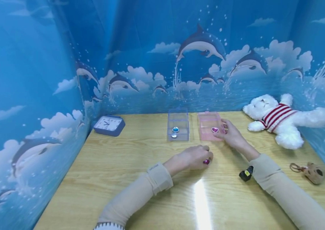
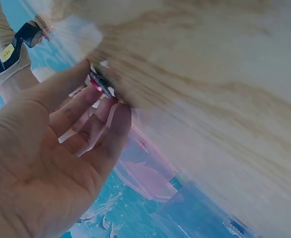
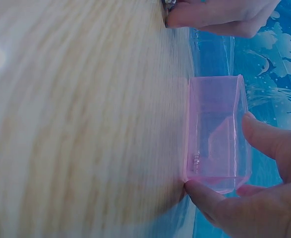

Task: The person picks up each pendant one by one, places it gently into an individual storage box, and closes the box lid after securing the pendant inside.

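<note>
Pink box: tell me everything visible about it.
The pink box is see-through, straight-sided and plastic-looking, with a small tab at its far edge. A crosswise line shows; divider or lid hinge, I can't tell. It rests on the table, right of the purple box, with a pink gem inside. The right hand grips its right side with thumb and fingers.

Left hand (image 1: 194, 157) at lower centre, fingers (image 2: 116, 126) pinched, right hand (image 1: 231, 135) right of centre, fingers curved, forearms (image 1: 138, 193) slanting from lower edge
</note>
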A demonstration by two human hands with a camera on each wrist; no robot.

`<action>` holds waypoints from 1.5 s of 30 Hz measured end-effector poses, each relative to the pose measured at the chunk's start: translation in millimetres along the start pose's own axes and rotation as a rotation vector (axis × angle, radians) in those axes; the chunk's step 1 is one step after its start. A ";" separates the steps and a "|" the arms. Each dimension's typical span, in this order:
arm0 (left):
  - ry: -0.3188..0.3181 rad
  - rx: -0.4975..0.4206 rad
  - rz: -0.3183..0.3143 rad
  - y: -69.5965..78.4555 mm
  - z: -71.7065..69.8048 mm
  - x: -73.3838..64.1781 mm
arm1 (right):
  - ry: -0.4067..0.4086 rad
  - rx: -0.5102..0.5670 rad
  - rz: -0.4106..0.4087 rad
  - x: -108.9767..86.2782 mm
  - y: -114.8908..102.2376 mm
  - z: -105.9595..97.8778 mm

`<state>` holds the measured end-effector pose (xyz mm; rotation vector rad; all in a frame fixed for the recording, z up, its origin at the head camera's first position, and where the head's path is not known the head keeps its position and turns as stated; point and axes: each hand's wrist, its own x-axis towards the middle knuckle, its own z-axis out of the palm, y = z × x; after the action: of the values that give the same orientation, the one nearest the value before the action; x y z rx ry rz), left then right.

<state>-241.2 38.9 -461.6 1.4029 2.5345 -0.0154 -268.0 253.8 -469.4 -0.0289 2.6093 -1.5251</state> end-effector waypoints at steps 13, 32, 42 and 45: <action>0.082 0.030 -0.050 1.6 -2.0 3.2 | 0.008 0.008 -0.011 -0.8 -1.1 -1.7; 0.348 -0.263 -0.145 -20.6 -37.9 21.7 | -0.008 0.005 0.009 -1.2 1.2 -4.3; 0.375 -0.334 -0.181 -33.5 -48.5 36.0 | -0.008 0.001 0.003 0.6 1.7 -2.7; 0.356 -0.319 -0.214 -35.9 -50.0 41.1 | -0.009 0.001 0.004 -0.3 0.5 -1.9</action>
<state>-302.4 60.2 -425.9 1.0844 2.7937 0.6242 -267.8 255.8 -468.9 -0.0297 2.6000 -1.5215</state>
